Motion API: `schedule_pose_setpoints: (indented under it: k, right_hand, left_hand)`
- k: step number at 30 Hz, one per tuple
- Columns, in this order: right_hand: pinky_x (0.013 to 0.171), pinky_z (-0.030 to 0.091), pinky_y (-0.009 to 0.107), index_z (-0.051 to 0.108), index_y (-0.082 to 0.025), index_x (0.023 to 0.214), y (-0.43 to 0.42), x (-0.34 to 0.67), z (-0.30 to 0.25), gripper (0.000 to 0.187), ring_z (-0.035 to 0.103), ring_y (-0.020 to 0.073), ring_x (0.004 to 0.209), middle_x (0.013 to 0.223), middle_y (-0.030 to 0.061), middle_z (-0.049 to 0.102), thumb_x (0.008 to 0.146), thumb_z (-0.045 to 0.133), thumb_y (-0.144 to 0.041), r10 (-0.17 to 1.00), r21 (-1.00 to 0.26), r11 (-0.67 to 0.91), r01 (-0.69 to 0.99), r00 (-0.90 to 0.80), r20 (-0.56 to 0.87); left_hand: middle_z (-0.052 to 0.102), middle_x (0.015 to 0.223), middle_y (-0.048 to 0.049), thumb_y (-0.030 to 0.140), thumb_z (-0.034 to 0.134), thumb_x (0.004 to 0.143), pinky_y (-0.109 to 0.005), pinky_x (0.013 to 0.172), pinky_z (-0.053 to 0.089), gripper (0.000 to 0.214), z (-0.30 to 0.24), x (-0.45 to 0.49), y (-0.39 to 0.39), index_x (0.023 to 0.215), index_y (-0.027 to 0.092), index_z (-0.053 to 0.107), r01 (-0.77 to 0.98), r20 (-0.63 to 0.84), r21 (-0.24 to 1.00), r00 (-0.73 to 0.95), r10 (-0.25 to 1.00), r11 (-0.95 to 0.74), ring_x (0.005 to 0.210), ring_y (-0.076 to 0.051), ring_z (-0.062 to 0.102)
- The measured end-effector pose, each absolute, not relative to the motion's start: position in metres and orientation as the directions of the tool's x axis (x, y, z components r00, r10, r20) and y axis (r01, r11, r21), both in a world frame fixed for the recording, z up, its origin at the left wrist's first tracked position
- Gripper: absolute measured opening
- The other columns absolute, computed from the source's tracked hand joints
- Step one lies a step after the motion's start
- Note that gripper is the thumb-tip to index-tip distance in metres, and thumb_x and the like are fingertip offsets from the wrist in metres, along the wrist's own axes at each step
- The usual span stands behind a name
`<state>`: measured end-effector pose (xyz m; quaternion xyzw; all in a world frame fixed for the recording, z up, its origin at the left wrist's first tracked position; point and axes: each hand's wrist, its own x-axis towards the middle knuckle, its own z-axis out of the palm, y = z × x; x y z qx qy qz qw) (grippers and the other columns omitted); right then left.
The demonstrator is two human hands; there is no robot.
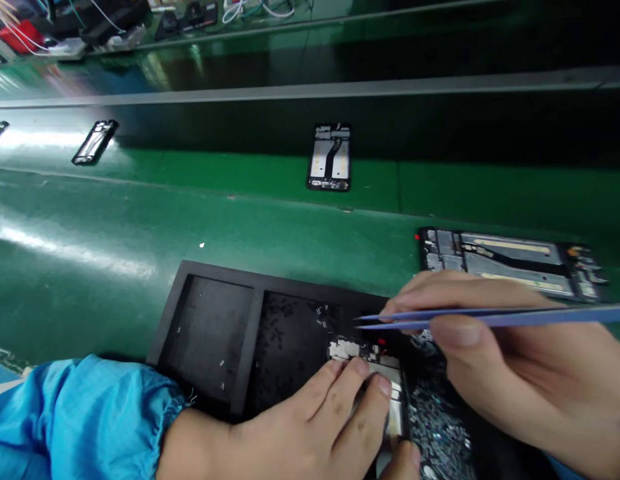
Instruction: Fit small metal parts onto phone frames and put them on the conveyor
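My left hand (315,427) lies over an opened phone (393,373), its fingers across the bare metal parts and its thumb at the lower right; much of the phone is hidden beneath it. In my right hand (530,373) a pair of blue tweezers (545,317) is pinched between thumb and fingers. The tweezer tips are slightly apart and point left, above the phone's top end. Nothing can be made out between them. Both hands are over a black tray (253,347) divided into compartments, where a few tiny pale parts lie.
Many small dark and shiny pieces (437,433) fill the tray's right compartment. Another opened phone (515,263) lies behind my right hand. More opened phones (330,160) lie along the green strip at the back. Cables and a red item (23,37) are at the far left.
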<state>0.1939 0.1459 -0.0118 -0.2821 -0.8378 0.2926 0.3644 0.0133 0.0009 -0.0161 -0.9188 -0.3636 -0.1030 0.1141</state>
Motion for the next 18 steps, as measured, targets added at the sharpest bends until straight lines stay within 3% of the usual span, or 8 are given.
schedule_pose_setpoints:
  k: [3, 10, 18]
  right_hand:
    - [0.067, 0.059, 0.022, 0.068, -0.026, 0.105, 0.146, 0.187, -0.015, 0.012, 0.074, 0.0136, 0.082, 0.091, 0.0011, 0.075, 0.105, 0.058, -0.032, 0.697, -0.691, 0.665, 0.282, -0.567, 0.439]
    - [0.068, 0.06, 0.022, 0.072, -0.026, 0.104, 0.149, 0.168, -0.024, 0.01, 0.073, 0.0129, 0.08, 0.092, -0.0011, 0.077, 0.099, 0.064, -0.021, 0.583, -0.762, 0.628, 0.156, -0.743, 0.328]
    - [0.073, 0.06, 0.027, 0.072, -0.025, 0.114, 0.15, 0.16, -0.023, 0.021, 0.07, 0.0151, 0.087, 0.095, 0.0, 0.078, 0.099, 0.063, -0.013, 0.438, -0.772, 0.636, 0.018, -0.831, 0.342]
  left_hand:
    - [0.067, 0.14, -0.0086, 0.03, 0.051, 0.106, -0.034, 0.107, 0.055, 0.034, -0.013, 0.014, 0.002, 0.134, 0.017, 0.065, 0.698, 0.24, -0.196, 0.715, 0.656, -0.689, 0.123, -0.024, 0.069]
    - [0.072, 0.134, 0.0009, 0.033, 0.046, 0.108, -0.028, 0.103, 0.056, 0.033, -0.025, 0.021, 0.001, 0.124, 0.022, 0.073, 0.781, 0.368, -0.212, 0.621, 0.692, -0.588, 0.12, -0.018, 0.07]
    - [0.074, 0.128, 0.0012, 0.035, 0.05, 0.107, -0.029, 0.099, 0.056, 0.031, -0.041, 0.034, -0.003, 0.118, 0.025, 0.077, 0.842, 0.491, -0.174, 0.524, 0.696, -0.511, 0.117, -0.02, 0.071]
